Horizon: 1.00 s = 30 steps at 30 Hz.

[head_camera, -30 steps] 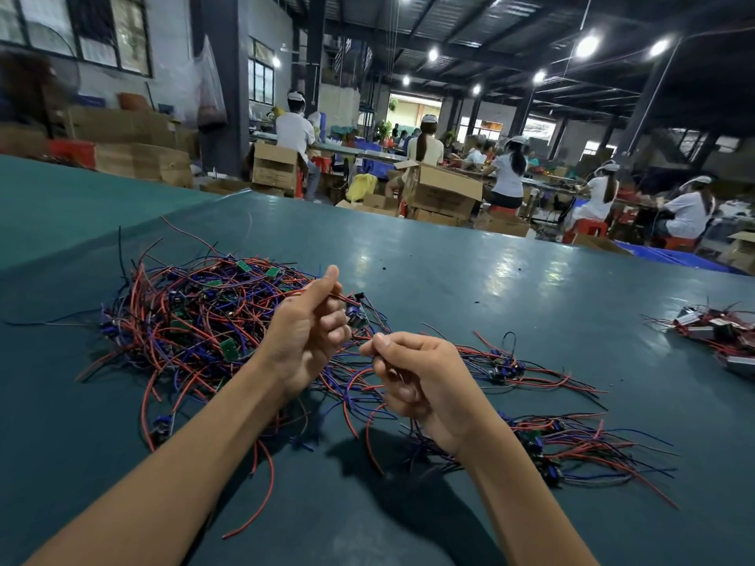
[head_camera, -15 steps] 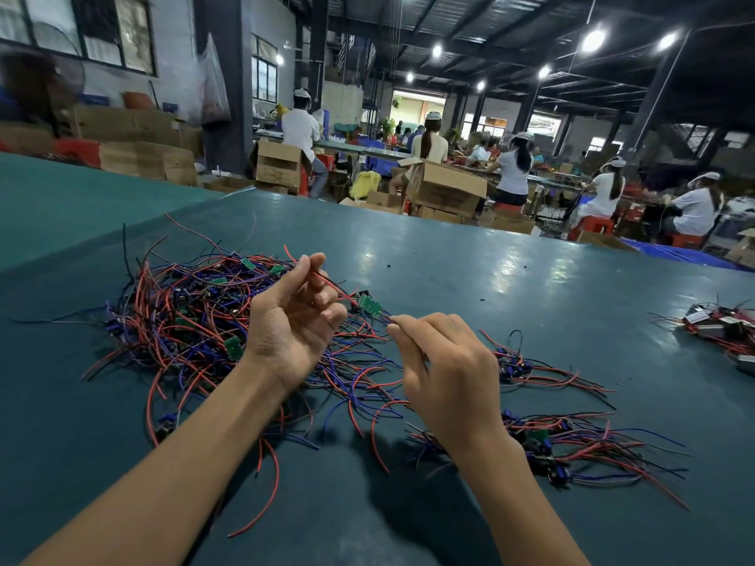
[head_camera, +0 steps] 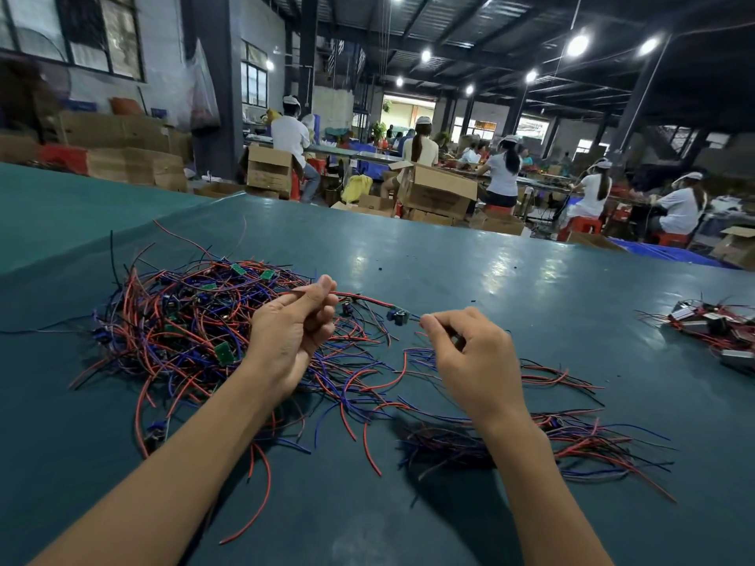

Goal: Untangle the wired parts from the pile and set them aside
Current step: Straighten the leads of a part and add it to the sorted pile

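A wired part [head_camera: 398,315] is being drawn taut at the centre of the frame, just right of the pile [head_camera: 184,320]. Its red lead is being pinched between thumb and forefinger of the left hand [head_camera: 290,332], the other fingers curled in. Its thin far end is being nipped by the bunched fingertips of the right hand [head_camera: 474,357]. The small dark component appears to be being held clear of the table [head_camera: 490,271], between the two hands.

Trouble is being invited here. Red and blue strands are lying crossed right under the line of pull, so neighbouring loops may well be dragged along. If a hard tug is applied, a lead could be torn from its joint, or a knot tightened. The sorted bundle [head_camera: 572,439] at lower right is lying close to the pile's stray ends, so re-tangling is being risked there too.

Thin, limp, glossy insulated wires in red, blue and black are being shown, curling loosely. Small flat green boards [head_camera: 224,352], rectangular and stiff, are being glimpsed among them. The tabletop is being seen as smooth, teal and faintly shiny.
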Tool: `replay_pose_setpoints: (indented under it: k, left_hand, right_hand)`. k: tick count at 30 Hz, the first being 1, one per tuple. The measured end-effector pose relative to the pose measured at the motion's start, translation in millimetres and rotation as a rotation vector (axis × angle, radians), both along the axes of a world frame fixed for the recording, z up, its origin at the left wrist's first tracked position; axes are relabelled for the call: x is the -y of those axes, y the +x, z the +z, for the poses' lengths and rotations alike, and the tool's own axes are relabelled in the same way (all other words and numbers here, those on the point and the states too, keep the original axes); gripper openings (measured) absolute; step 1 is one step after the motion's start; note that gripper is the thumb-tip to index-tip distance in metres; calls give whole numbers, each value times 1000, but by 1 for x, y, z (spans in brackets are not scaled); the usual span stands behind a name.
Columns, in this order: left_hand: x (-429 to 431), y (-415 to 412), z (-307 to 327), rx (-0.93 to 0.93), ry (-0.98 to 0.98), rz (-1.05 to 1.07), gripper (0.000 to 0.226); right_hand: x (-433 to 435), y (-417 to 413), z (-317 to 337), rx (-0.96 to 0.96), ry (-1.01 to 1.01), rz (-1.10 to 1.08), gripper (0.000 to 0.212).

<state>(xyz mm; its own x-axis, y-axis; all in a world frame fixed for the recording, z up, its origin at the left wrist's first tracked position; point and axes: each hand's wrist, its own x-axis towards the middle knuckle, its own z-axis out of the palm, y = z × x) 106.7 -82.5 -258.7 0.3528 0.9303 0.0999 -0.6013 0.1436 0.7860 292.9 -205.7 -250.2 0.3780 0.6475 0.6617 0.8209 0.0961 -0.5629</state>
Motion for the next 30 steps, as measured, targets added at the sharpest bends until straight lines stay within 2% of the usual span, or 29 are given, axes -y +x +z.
replay_pose_setpoints:
  k: [3, 5, 12, 17, 20, 23, 25, 27, 30]
  left_hand:
    - [2, 2, -2, -104, -33, -124, 27]
    - [5, 5, -4, -118, -50, -188, 29]
    - [21, 23, -17, -188, -27, -323, 24]
    - [21, 22, -16, -295, 98, -359, 22]
    - [26, 22, -19, -488, 363, -453, 13]
    - [38, 35, -29, -803, 884, -364, 6]
    - [46, 41, -36, -900, 1159, -314, 7]
    - [47, 41, -39, -925, 1287, -305, 8]
    - [41, 33, -32, -964, 1338, -201, 13]
  right_hand:
    - [6, 23, 5, 72, -6, -140, 14]
    - [9, 43, 6, 45, -51, -171, 14]
    - [12, 81, 10, -16, -324, -269, 12]
    - [30, 89, 18, -45, -465, -299, 27]
    - [55, 111, 26, -218, -663, -234, 30]
    - [78, 124, 27, -345, -745, -276, 35]
    - [83, 127, 24, -392, -749, -336, 28]
    - [80, 124, 22, -404, -767, -363, 19]
    - [66, 117, 21, -328, -682, -509, 40]
